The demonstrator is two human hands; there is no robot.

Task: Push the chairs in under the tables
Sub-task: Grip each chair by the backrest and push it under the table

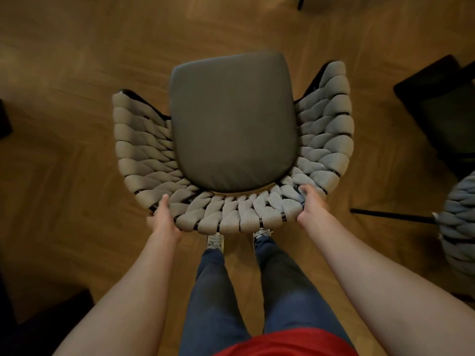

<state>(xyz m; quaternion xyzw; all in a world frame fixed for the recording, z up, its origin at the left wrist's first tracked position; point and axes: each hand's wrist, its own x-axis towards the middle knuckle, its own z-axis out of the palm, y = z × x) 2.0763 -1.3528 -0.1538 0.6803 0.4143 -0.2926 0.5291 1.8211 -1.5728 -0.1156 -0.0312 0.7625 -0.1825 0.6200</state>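
Observation:
A chair (pixel 232 124) with a dark grey seat cushion and a curved backrest of thick grey woven cord stands on the wooden floor directly below me. My left hand (pixel 164 218) grips the backrest's rim at its lower left. My right hand (pixel 309 202) grips the rim at its lower right, with fingers curled over the cord. The seat faces away from me. No table top shows in front of the chair.
A second woven grey chair (pixel 460 222) stands at the right edge with a thin black leg (pixel 390 214) beside it. A dark piece of furniture (pixel 442 104) sits at the upper right. My legs and shoes (pixel 216 240) are just behind the chair.

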